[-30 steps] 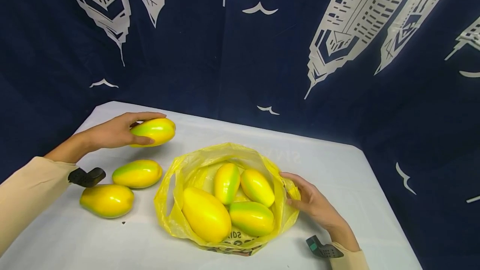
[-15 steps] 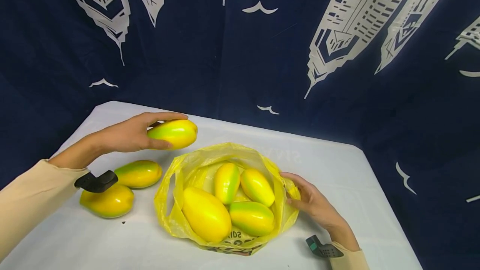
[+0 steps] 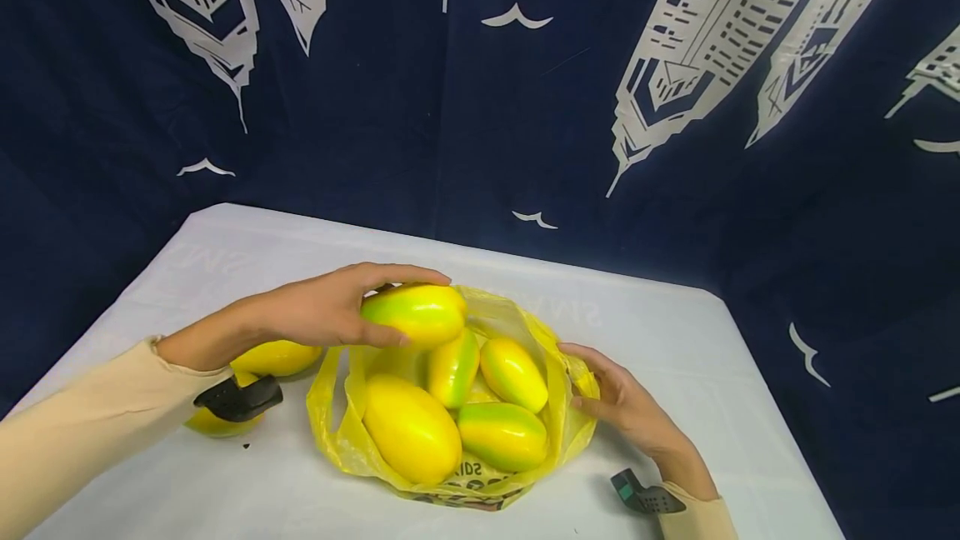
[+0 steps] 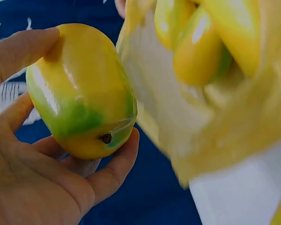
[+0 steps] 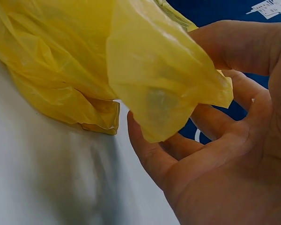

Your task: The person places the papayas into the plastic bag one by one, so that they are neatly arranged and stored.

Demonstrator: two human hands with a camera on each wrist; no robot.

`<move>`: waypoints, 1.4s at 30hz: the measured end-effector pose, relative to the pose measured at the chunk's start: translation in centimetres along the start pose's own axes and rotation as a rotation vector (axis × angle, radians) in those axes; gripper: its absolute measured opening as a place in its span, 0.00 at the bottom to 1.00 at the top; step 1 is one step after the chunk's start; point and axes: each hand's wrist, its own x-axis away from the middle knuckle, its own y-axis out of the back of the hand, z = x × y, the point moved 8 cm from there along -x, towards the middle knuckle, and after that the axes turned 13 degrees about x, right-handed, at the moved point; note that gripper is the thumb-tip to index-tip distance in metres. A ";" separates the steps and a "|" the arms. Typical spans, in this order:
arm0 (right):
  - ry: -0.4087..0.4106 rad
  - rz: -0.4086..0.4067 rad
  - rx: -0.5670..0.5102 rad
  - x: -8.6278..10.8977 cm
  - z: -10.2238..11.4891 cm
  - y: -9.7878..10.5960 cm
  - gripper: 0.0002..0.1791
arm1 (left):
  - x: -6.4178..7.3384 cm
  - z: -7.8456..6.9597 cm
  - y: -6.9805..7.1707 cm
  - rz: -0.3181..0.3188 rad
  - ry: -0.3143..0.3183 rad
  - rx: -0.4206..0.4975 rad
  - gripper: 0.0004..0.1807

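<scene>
Holding glossy oval fruit (image 3: pixel 420 312), crinkled plastic bag (image 5: pixel 84 56)

White table (image 3: pixel 675 340) in front of me: one open yellow bag (image 3: pixel 324 432), four bagged fruits (image 3: pixel 412 432) plainly visible; one held fruit (image 3: pixel 420 313), left grip (image 3: pixel 330 307), above; right grip (image 3: pixel 618 390), at bag's rim; two loose fruits (image 3: pixel 277 358), partly hidden.

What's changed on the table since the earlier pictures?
The left hand carried its yellow-green fruit rightward and nearer, up to the mouth of the yellow bag. Nothing was let go. The right hand stayed at the bag's right side, and the fruits inside lie as before.
</scene>
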 end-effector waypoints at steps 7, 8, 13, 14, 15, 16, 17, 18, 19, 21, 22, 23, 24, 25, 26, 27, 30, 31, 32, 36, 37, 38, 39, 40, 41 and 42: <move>0.012 0.003 -0.015 -0.1 0.1 -0.1 0.38 | -2.0 -0.7 -3.7 0.094 -0.003 0.042 0.39; 0.012 0.003 -0.016 -0.1 0.1 0.0 0.38 | -2.3 -0.8 -4.1 0.102 -0.006 0.037 0.39; 0.007 0.003 -0.011 -0.1 0.1 0.0 0.38 | -3.8 -0.6 -5.6 0.105 -0.003 -0.054 0.38; 0.007 0.004 -0.010 -0.1 0.1 0.0 0.38 | -4.0 -0.5 -5.9 0.109 -0.006 -0.073 0.38; 0.003 0.003 -0.009 0.0 0.1 0.0 0.38 | -4.3 -0.5 -6.2 0.116 -0.012 -0.091 0.38; -0.003 0.003 -0.008 0.0 0.0 0.0 0.38 | -4.6 -0.4 -6.5 0.126 -0.015 -0.099 0.38; -0.009 0.002 -0.007 0.0 0.0 0.0 0.38 | -4.9 -0.4 -6.9 0.136 -0.015 -0.104 0.38; -0.013 0.001 -0.005 0.0 0.0 0.0 0.38 | -5.1 -0.3 -7.2 0.145 -0.018 -0.110 0.38; -0.016 0.001 -0.002 0.1 -0.1 0.0 0.38 | -5.4 -0.3 -7.6 0.155 -0.018 -0.114 0.38; -0.023 0.001 0.005 0.1 -0.1 0.0 0.38 | -5.9 -0.1 -8.2 0.168 -0.009 -0.125 0.37; -0.025 0.001 0.008 0.1 -0.2 0.0 0.38 | -6.0 0.0 -8.5 0.172 0.004 -0.133 0.37; -0.027 0.000 0.012 0.1 -0.2 0.1 0.38 | -6.2 0.1 -8.8 0.173 0.015 -0.147 0.37; -0.030 -0.001 0.018 0.1 -0.2 0.1 0.38 | -6.4 0.3 -9.1 0.175 0.020 -0.159 0.37; -0.035 -0.002 0.020 0.1 -0.3 0.1 0.38 | -6.5 0.5 -9.4 0.178 0.031 -0.170 0.37; -0.041 -0.002 0.020 0.1 -0.3 0.1 0.38 | -6.6 0.7 -9.6 0.179 0.041 -0.179 0.37; -0.045 -0.003 0.019 0.1 -0.3 0.1 0.38 | -6.7 0.9 -9.8 0.180 0.050 -0.187 0.37; -0.046 -0.002 0.019 0.1 -0.3 0.1 0.38 | -7.0 1.5 -10.3 0.186 0.067 -0.189 0.37; -0.045 -0.001 0.016 0.1 -0.3 0.1 0.38 | -7.1 1.7 -10.3 0.186 0.071 -0.190 0.37; -0.044 0.000 0.015 0.1 -0.2 0.1 0.38 | -7.2 1.8 -10.4 0.187 0.071 -0.191 0.37; -0.047 0.000 0.013 0.2 -0.2 0.1 0.38 | -7.5 2.1 -10.6 0.186 0.070 -0.194 0.37; -0.051 0.000 0.010 0.2 -0.2 0.1 0.38 | -7.6 2.2 -10.6 0.185 0.072 -0.194 0.37; -0.053 0.000 0.009 0.2 -0.2 0.1 0.38 | -7.7 2.2 -10.6 0.184 0.072 -0.195 0.37; -0.053 0.000 0.009 0.2 -0.2 0.1 0.38 | -7.8 2.2 -10.6 0.182 0.072 -0.197 0.37; -0.055 0.001 0.007 0.2 -0.2 0.1 0.38 | -7.9 2.3 -10.7 0.180 0.069 -0.196 0.37; -0.056 0.001 0.007 0.2 -0.2 0.1 0.38 | -8.0 2.3 -10.7 0.179 0.065 -0.196 0.37; -0.057 0.001 0.007 0.2 -0.2 0.1 0.38 | -8.1 2.4 -10.7 0.177 0.063 -0.198 0.37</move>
